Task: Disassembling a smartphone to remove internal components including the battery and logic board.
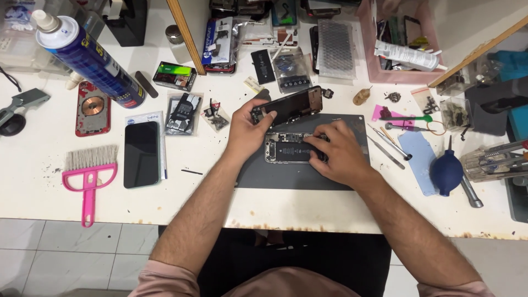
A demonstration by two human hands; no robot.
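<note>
phone body (286, 148) is lying open on the dark mat (297, 173) at the middle of the white surface (44, 181), its inner parts facing up. going left to right: a pink brush (88, 173) and a dark phone (141, 154) are lying well apart from the work, on the left. the left hand (247, 129) is pinching the lower end of the lifted screen panel (289, 105), thumb on top, fingers curled under; its grip is pressed together on that panel. the right hand (335, 154) is bearing down on the right end of the phone body, fingertips bent onto it; whether that grip is pinching a small part or only pressing, i cannot tell, since the fingers are hiding the spot. thin hand tools (393, 144) and a blue air blower (446, 171) are lying to the right of the mat.

judgement: the step is going best with the panel kept low and steady, so that any ribbon joining it to the body is not being strained, and with the right fingers working gently, not prying.

orientation: the body's long axis is running left to right, parallel to the near edge. the panel's long axis is tilting, its right end rising away from the person.
</note>
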